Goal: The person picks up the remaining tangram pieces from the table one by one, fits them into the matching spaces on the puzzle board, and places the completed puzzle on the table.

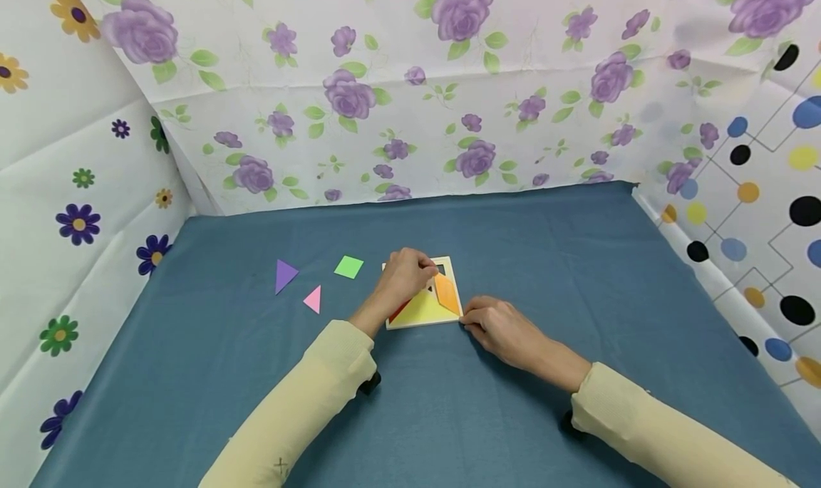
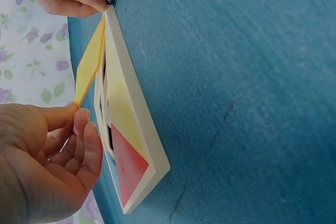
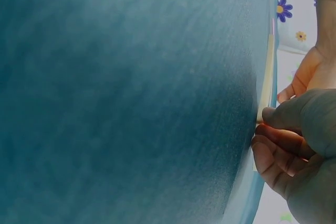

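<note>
A tangram tray (image 1: 423, 324) with a pale wooden rim lies on the blue cloth. A large yellow triangle (image 1: 418, 310) and a red piece (image 2: 128, 162) sit in it. My left hand (image 1: 401, 278) reaches over the tray and pinches the far end of an orange parallelogram piece (image 1: 447, 293) between thumb and fingers. In the left wrist view this piece slants, its held end raised above the tray and its other end down at the rim's corner. My right hand (image 1: 507, 333) grips the near right corner of the tray with thumb and fingertips.
To the left of the tray lie a green square piece (image 1: 348, 266), a pink triangle (image 1: 313, 300) and a purple triangle (image 1: 285, 276). Behind the blue cloth (image 1: 513, 246) hangs a flowered curtain (image 1: 410, 96); patterned sheets flank both sides.
</note>
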The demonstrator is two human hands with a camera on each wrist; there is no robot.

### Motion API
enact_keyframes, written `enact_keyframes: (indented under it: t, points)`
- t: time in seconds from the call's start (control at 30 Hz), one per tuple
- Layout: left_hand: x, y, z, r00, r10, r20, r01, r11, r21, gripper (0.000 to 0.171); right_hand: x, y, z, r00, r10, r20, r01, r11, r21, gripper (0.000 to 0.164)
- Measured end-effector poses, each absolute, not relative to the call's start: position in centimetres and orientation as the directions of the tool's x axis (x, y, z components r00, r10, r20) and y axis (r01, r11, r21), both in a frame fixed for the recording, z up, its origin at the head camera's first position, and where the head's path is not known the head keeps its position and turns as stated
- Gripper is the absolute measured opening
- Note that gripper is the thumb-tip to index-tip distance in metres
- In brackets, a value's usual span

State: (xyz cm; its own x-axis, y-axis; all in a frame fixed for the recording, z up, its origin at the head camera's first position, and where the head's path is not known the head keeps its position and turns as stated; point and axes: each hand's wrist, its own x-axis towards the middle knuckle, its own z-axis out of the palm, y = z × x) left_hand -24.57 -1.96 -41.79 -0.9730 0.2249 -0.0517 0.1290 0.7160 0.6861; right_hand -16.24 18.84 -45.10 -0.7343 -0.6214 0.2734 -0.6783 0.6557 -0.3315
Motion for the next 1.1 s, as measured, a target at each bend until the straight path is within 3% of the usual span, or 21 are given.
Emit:
enact_keyframes:
  t: [1.1]
  points:
    - [-25.5, -0.8, -41.6, -0.966, 0.203, -0.158, 0.035, 0.712, 0.701, 0.016, -16.3, 18.9, -45.1, -0.731, -0.622, 0.282, -0.682, 0.651, -0.333, 0.015]
